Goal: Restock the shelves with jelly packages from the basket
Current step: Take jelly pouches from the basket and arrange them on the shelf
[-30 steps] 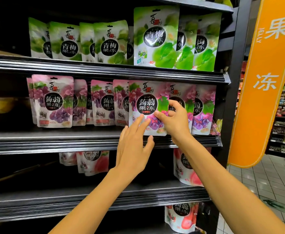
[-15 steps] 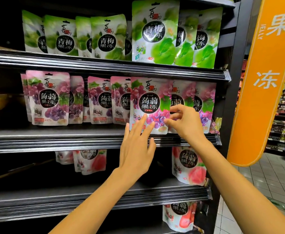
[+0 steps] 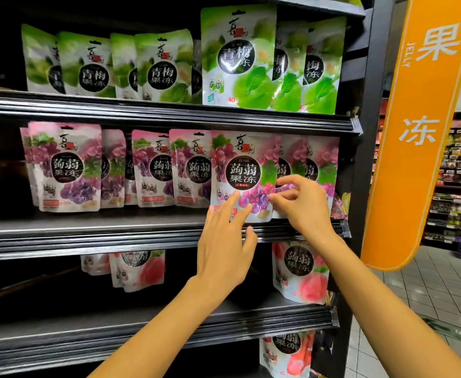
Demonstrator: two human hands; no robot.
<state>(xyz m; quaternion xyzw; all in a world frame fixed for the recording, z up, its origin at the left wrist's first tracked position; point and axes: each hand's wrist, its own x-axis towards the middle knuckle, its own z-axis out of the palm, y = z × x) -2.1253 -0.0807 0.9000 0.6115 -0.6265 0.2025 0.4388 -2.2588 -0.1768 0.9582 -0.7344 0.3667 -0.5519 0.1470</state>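
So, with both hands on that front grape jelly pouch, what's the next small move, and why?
Probably release it and draw both hands back. The grape jelly pouch stands upright at the front of the middle shelf; the left hand touches its lower face with straight fingers, and the right hand pinches its right edge.

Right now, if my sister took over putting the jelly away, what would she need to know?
Left hand: open, straight fingers touching the lower front of the grape jelly package.
Right hand: fingers curled, pinching that package's right edge.
Where: the package stands upright at the front of the middle shelf, in the purple row near its right end. Green packages stand on the shelf above, peach packages on the shelf below.
Done: this package is on the shelf, not yet released.
Left: let go, then fetch more from the basket, which is out of view.
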